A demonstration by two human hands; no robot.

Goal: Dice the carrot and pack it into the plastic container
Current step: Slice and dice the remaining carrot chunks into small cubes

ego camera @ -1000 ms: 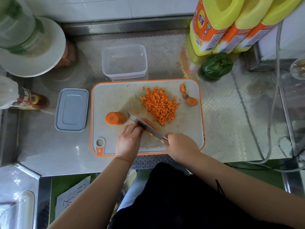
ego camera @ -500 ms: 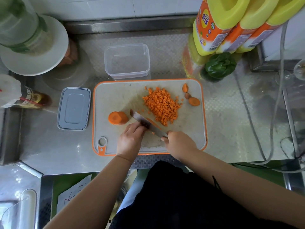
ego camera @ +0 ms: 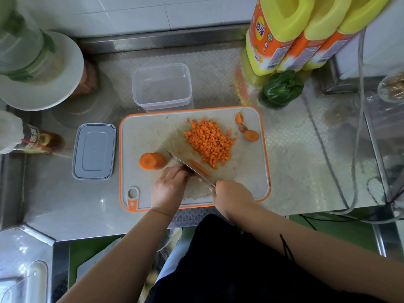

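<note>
A pile of diced carrot (ego camera: 208,142) lies on the white, orange-rimmed cutting board (ego camera: 153,132). A thick carrot chunk (ego camera: 152,161) rests at the board's left. My right hand (ego camera: 232,196) grips the knife (ego camera: 189,168) by its handle, blade slanting up-left. My left hand (ego camera: 169,186) holds down a carrot piece under its curled fingers, right beside the blade; a thin carrot slice (ego camera: 200,167) lies just right of the blade. The clear plastic container (ego camera: 161,86) stands with nothing in it behind the board.
A grey lid (ego camera: 94,151) lies left of the board. Carrot end scraps (ego camera: 247,130) sit at the board's far right. A green pepper (ego camera: 283,87), yellow bottles (ego camera: 290,33), a sauce bottle (ego camera: 28,138) and a white plate (ego camera: 41,84) ring the steel counter. Cables (ego camera: 328,154) run at right.
The knife has shifted slightly left along the carrot piece and a thin slice now lies free to its right. Both hands stay in place on the board.
</note>
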